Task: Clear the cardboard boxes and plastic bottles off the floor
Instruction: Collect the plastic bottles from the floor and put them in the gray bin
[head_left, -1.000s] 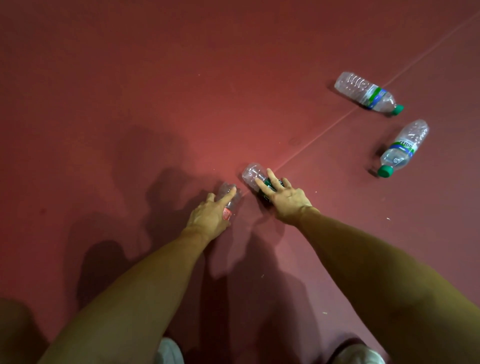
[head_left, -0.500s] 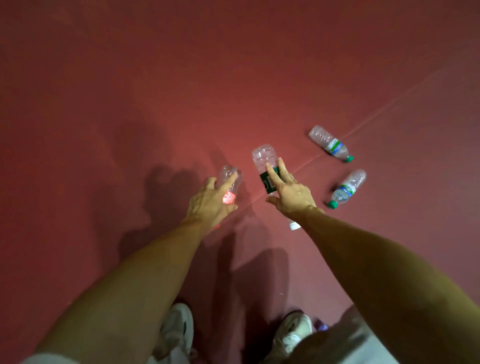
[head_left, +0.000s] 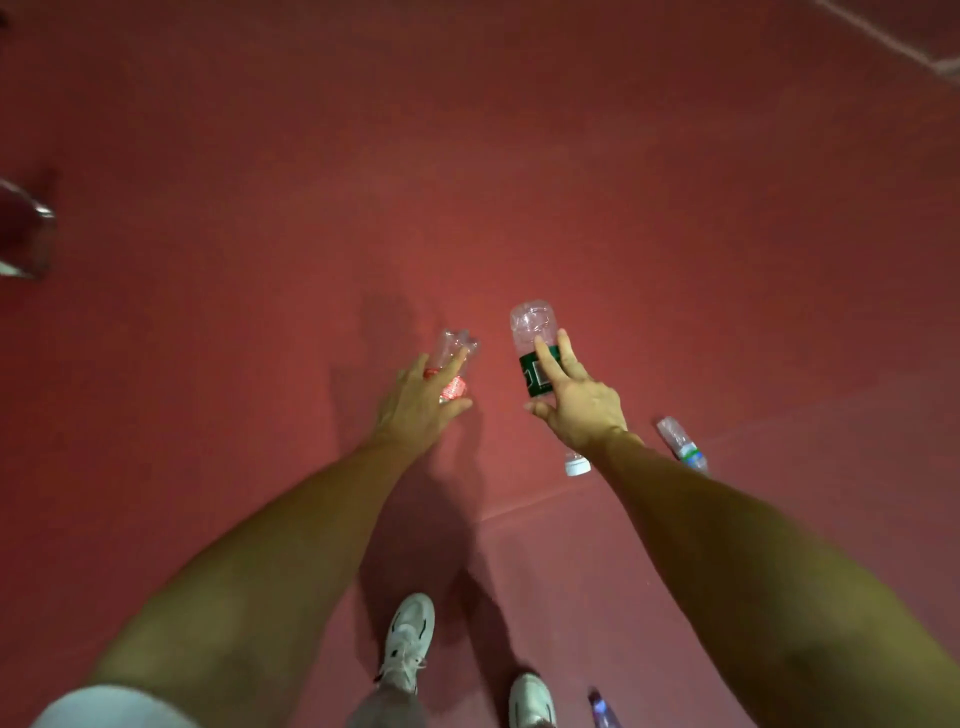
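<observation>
The left hand (head_left: 418, 402) is closed around a crushed clear bottle with a red label (head_left: 453, 364), and the right hand (head_left: 579, 402) is closed around a bigger bottle with a dark green label (head_left: 535, 348), its white cap (head_left: 577, 466) pointing down below the wrist. Both bottles are lifted above the red floor (head_left: 675, 234). One more bottle (head_left: 681, 446) lies on the floor just beside the right forearm, and another (head_left: 601, 707) seems to lie at the lower edge near the white shoes (head_left: 408, 636). The empty plastic is thin and smooth, so I think a loose grip could let one slip; a step back could also land on a bottle that lies behind
</observation>
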